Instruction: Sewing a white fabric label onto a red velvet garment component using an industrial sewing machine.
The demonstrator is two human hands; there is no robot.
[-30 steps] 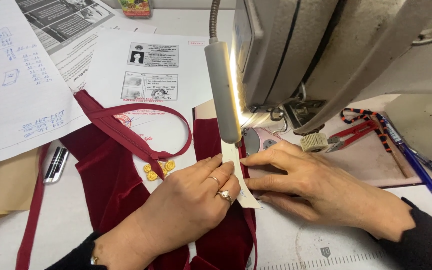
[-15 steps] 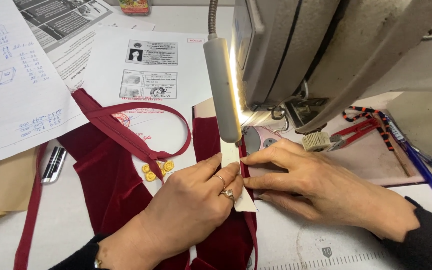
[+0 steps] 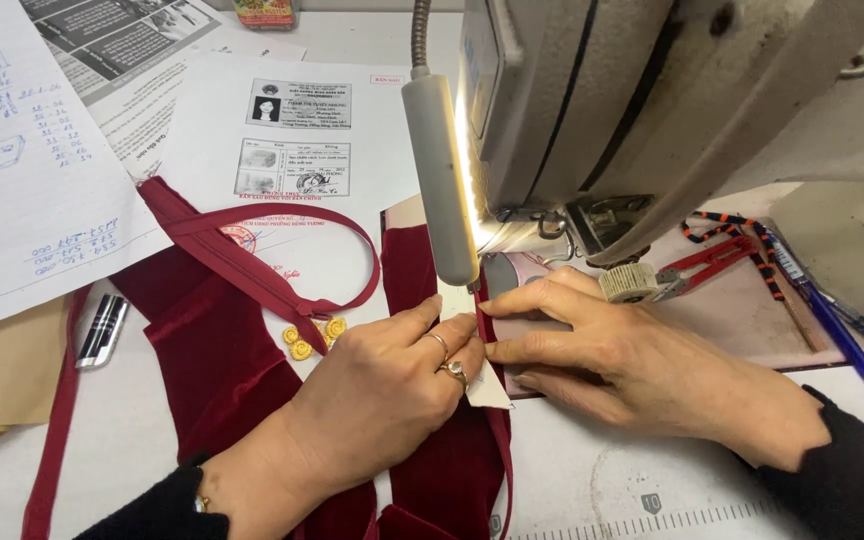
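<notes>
Two hands rest close together on the desk, just in front of the sewing machine (image 3: 652, 110). The left hand (image 3: 382, 390) lies on the dark red velvet strip (image 3: 442, 470), with its fingers pressed together and bent, and the thumb and fingertips press a narrow white strip (image 3: 482, 385) down on the velvet. The right hand (image 3: 632, 365) lies flat just beside it, with the fingers stretched and close together, the fingertips touching the edge of the red fabric near the needle area. The velvet strip runs from the near edge of the desk up under the machine head. A long white lamp bar (image 3: 442, 180) hangs from the machine and hides the needle and part of the fabric behind it. To the left of the hands lies a wider piece of red velvet (image 3: 217, 360) with a red zipper tape (image 3: 262, 250) looping over it, and three small gold buttons (image 3: 312, 338) sit near the left hand. Printed and handwritten papers (image 3: 72, 170) cover the far left part of the desk. At the right, red thread snips (image 3: 697, 268) and a blue pen (image 3: 837, 325) lie near the machine.
</notes>
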